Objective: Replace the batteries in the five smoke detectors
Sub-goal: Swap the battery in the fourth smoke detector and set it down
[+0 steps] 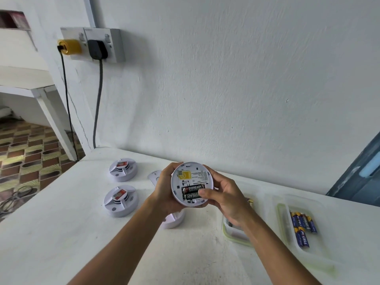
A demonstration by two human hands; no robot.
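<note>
While the left hand (164,190) grips the rim of a smoke detector (192,183) held above the white table (61,233), back side up, the right hand (223,199) curls round its other edge, thumb tip on two black batteries (192,192) in the compartment. Two more detectors (122,169) (120,200) lie left. Blue batteries (302,228) sit in a clear tray (281,219) at right.
</note>
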